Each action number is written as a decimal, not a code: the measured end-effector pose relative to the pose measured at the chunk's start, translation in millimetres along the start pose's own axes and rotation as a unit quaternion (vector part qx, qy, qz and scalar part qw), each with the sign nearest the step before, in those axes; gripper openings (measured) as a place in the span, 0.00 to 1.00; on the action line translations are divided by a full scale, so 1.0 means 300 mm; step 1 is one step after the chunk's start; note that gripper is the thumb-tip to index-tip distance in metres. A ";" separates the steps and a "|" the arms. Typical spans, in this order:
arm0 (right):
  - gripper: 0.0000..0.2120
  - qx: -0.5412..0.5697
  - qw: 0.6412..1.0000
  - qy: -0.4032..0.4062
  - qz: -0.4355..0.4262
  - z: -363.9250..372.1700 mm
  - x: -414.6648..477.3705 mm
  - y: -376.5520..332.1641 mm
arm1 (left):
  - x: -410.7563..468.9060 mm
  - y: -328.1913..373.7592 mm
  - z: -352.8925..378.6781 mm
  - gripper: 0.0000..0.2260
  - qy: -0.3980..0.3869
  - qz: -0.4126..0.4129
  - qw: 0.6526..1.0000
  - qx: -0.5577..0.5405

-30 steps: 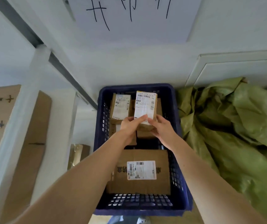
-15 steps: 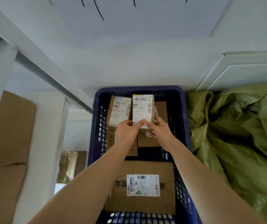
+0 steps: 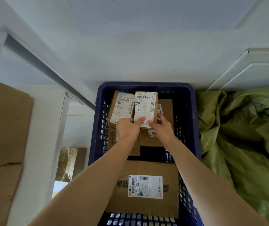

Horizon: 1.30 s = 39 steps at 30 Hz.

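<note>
A small cardboard parcel [image 3: 145,105] with a white shipping label stands upright at the far end of a dark blue plastic crate [image 3: 187,111]. My left hand [image 3: 128,128] pinches its lower left corner, thumb on the label. My right hand [image 3: 162,128] grips its lower right edge. A second labelled small parcel [image 3: 122,106] leans just to its left. More brown boxes lie under and behind both. A large flat box [image 3: 146,190] with a barcode label lies at the crate's near end, under my forearms.
A crumpled green woven sack [image 3: 244,136] lies right of the crate. White shelf frame posts [image 3: 60,137] and brown cardboard [image 3: 3,128] stand at the left. A white wall and a white panel [image 3: 252,69] rise behind.
The camera has moved closer and tilted down. The held parcel has sunk slightly toward the boxes in the crate, both hands still on it.
</note>
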State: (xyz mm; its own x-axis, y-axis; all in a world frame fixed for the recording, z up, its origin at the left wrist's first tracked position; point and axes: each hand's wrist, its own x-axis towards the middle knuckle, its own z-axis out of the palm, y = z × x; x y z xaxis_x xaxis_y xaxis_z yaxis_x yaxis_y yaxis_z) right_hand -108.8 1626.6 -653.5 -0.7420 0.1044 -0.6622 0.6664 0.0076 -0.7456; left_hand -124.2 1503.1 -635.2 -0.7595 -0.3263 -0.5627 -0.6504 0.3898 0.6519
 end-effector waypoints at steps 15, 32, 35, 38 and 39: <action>0.28 -0.005 0.999 0.021 0.026 0.001 -0.076 -0.044 | -0.073 0.018 -0.046 0.23 0.022 0.001 1.000 0.010; 0.28 -0.102 0.992 0.068 -0.025 -0.040 -0.240 -0.110 | -0.197 0.041 -0.122 0.19 0.017 0.018 1.000 0.016; 0.26 -0.103 0.990 0.083 -0.040 -0.063 -0.342 -0.133 | -0.275 0.045 -0.143 0.19 0.010 0.033 0.999 0.002; 0.25 -0.104 0.989 0.085 -0.062 -0.074 -0.479 -0.142 | -0.388 0.038 -0.183 0.20 -0.001 0.059 0.998 -0.004; 0.24 -0.106 0.989 0.085 -0.064 -0.074 -0.515 -0.140 | -0.422 0.034 -0.195 0.20 -0.004 0.064 0.998 -0.006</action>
State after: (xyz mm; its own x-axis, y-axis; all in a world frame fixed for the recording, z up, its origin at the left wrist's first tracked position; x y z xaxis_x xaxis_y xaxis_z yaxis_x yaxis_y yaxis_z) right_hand -20.6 1632.4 -518.0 -0.8109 0.2544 -0.5271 0.5807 0.2372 -0.7788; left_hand -35.2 1497.9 -527.5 -0.8364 -0.2669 -0.4788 -0.5481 0.4173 0.7248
